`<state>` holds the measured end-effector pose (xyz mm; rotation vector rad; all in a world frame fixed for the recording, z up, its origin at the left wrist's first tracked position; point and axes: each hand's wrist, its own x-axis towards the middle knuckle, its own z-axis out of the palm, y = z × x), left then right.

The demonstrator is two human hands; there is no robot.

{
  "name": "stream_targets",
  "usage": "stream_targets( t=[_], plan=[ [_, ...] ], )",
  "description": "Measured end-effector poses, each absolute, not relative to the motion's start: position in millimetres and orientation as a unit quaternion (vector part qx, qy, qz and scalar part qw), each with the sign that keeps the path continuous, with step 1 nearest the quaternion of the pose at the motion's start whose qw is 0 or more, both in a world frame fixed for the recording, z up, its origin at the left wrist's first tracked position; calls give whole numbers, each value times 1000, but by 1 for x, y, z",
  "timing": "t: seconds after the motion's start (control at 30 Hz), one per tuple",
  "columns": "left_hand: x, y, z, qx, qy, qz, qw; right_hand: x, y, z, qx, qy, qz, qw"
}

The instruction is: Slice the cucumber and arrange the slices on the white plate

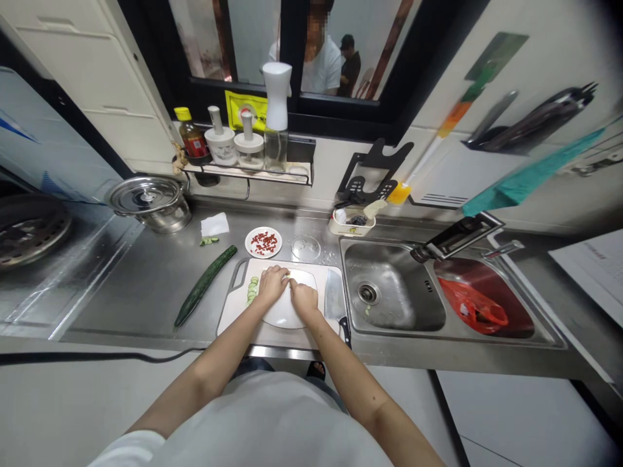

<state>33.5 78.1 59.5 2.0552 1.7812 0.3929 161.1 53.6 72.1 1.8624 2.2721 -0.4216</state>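
Observation:
A white plate [283,315] lies on the light cutting board [234,311]. Over the plate's upper left part is my left hand [273,285], its fingers bent together around something too small to name. My right hand [304,299] is closed over the plate's right part, its fingertips close to the left hand's; what it pinches is hidden. Cucumber slices [252,290] lie in a row left of my left hand. A knife [335,293] rests on the board's right side, handle toward me. Behind the board stands a small plate of chopped red pieces [263,242].
A whole cucumber [205,287] lies left of the board. A lidded steel pot [165,211] stands at the back left. The sink [396,298] is at the right, with a red bag [474,308] in its second basin. Bottles fill a wall rack [253,174].

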Motion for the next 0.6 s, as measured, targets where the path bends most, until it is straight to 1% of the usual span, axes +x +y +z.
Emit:
stream_targets(
  t=[0.27, 0.6],
  plan=[
    [30, 76, 57, 727, 643, 149, 189, 168, 49, 73, 646, 742, -172, 48],
    [33, 76, 58, 735, 640, 136, 181, 163, 50, 75, 629, 755, -169, 73]
  ],
)
